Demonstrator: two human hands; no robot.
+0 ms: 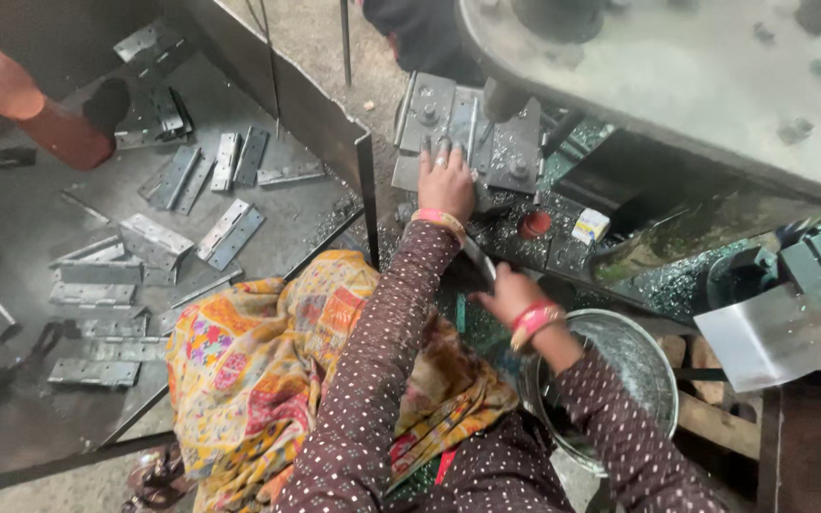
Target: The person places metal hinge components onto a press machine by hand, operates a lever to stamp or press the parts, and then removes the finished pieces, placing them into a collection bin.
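Presently, left hand (pixel 446 180): flat, fingers spread on a hinge plate (pixel 410 173) at the press (pixel 472 128).
Right hand (pixel 505 296): closed on a metal strip (pixel 479 260).
Done: hinges (pixel 230 233) piled on the tray (pixel 11 380).

We are seeing just one package: a small box (pixel 590 226) lying on the dark machine bed, just right of a red knob (pixel 534 224) and well right of the left hand (pixel 446 182). It is sitting tilted, its near face showing white with a yellow band along one side and some dark print too small for us to make out. Metal shavings are lying around it. We are finding no labels, signs or screens anywhere else; the pale surface at the top right is showing only blurred dark shapes, and we cannot tell what they are.
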